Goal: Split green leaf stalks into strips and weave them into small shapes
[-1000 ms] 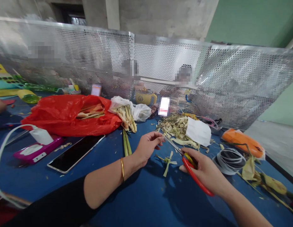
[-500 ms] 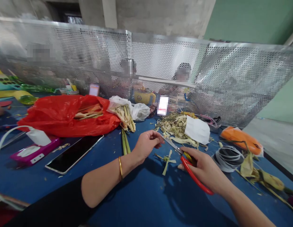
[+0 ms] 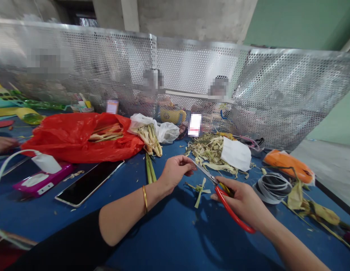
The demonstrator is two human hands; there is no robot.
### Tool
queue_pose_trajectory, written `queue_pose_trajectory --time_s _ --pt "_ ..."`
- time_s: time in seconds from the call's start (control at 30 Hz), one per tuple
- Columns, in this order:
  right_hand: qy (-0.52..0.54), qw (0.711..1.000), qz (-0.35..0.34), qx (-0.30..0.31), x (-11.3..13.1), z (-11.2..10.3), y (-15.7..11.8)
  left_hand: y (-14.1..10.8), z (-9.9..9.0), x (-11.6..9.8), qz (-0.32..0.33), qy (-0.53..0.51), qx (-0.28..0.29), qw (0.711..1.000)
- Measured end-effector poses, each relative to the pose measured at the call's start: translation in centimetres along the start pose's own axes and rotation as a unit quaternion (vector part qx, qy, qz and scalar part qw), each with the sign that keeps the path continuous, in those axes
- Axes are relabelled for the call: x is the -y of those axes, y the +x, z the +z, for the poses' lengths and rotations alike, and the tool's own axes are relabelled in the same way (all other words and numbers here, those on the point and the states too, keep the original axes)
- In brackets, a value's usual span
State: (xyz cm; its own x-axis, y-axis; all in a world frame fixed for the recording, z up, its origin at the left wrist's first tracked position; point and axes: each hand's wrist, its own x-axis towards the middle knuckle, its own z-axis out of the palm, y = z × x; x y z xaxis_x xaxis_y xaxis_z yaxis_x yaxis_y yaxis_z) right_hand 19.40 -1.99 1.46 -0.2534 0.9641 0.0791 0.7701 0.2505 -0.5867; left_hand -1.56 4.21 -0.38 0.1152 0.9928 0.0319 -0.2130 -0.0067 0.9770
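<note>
My right hand (image 3: 246, 201) is wrapped round the red handles of a pair of scissors (image 3: 233, 213), whose blades point up and left. The blade tips reach the fingertips of my left hand (image 3: 176, 173). That hand is closed in a pinch, a gold bangle on its wrist; whatever lies between the fingers is too small to make out. Just below the blades, a small knotted piece of green leaf strips (image 3: 199, 189) with ends sticking out sits on the blue table (image 3: 175, 241). Green stalks (image 3: 150, 169) lie beyond my left wrist.
Dried leaf strips (image 3: 205, 150) are heaped behind my hands, a white paper (image 3: 236, 154) on them. A coil of wire (image 3: 272, 188) stands right. To the left are a red plastic bag (image 3: 61, 135), a phone (image 3: 90, 184) and a purple power strip (image 3: 43, 184). A perforated metal screen (image 3: 191, 64) spans the back.
Another person's hand at the left edge has come further into view. My hands and the scissors have hardly moved, and the knotted piece stays where it was.
</note>
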Motion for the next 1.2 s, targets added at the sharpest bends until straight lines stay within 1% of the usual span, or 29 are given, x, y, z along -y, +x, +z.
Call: queue_pose_trajectory --time_s 0.17,0.4,0.47,0.57,0.67,0.77,0.87,1.07,1.2 --pt "-0.007 1.0 -0.009 -0.019 0.0 0.2 0.1 0.1 -0.1 0.1 -0.008 -0.005 0.0 1.0" --pt "-0.002 1.0 -0.009 -0.004 0.2 0.3 0.1 0.2 -0.3 0.3 -0.013 -0.016 0.005 1.0" --pt "-0.001 1.0 -0.005 -0.012 0.1 0.2 0.2 0.4 -0.3 0.3 -0.02 -0.027 0.001 0.999" --pt "-0.046 0.997 0.023 -0.056 -0.3 -0.4 0.5 0.5 -0.5 0.5 -0.036 -0.058 -0.002 0.998" --pt "-0.144 0.983 0.071 -0.086 -1.0 -1.1 1.0 0.4 -0.5 0.4 -0.065 -0.089 0.004 0.994" --pt "-0.24 0.962 0.108 -0.074 -1.4 -1.3 1.3 0.1 -0.5 0.2 -0.1 -0.114 0.01 0.988" --pt "-0.29 0.949 0.114 -0.049 -1.5 -1.1 1.3 -0.1 -0.4 0.0 -0.122 -0.133 0.019 0.983" --pt "-0.312 0.943 0.114 -0.028 -1.7 0.2 1.4 -0.4 -0.3 0.0 -0.137 -0.16 0.042 0.977" --pt "-0.312 0.947 0.071 -0.013 -1.7 0.9 1.4 -1.0 0.2 -0.4 -0.142 -0.16 0.058 0.975"
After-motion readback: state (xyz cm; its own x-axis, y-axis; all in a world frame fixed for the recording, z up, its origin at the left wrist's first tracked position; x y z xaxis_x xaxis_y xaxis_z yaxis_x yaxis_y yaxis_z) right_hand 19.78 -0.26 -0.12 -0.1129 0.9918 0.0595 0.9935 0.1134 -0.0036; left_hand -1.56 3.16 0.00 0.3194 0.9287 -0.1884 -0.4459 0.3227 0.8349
